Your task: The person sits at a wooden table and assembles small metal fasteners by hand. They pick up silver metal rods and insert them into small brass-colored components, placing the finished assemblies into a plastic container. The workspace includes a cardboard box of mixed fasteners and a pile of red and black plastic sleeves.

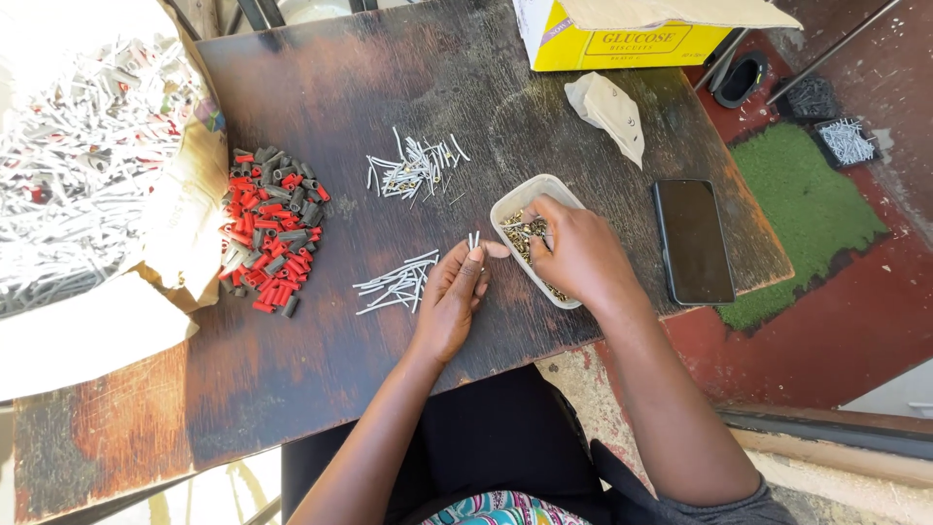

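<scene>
Left hand (pixel 455 297) pinched thin white pins (pixel 474 239); right hand (pixel 573 251) picked in tub (pixel 512 202) of brass bits (pixel 525 231); two pin piles (pixel 416 167) lay sorted.

small assembly workshop | worn wooden table (pixel 321 369) | sorted metal pins (pixel 413 170)
</scene>
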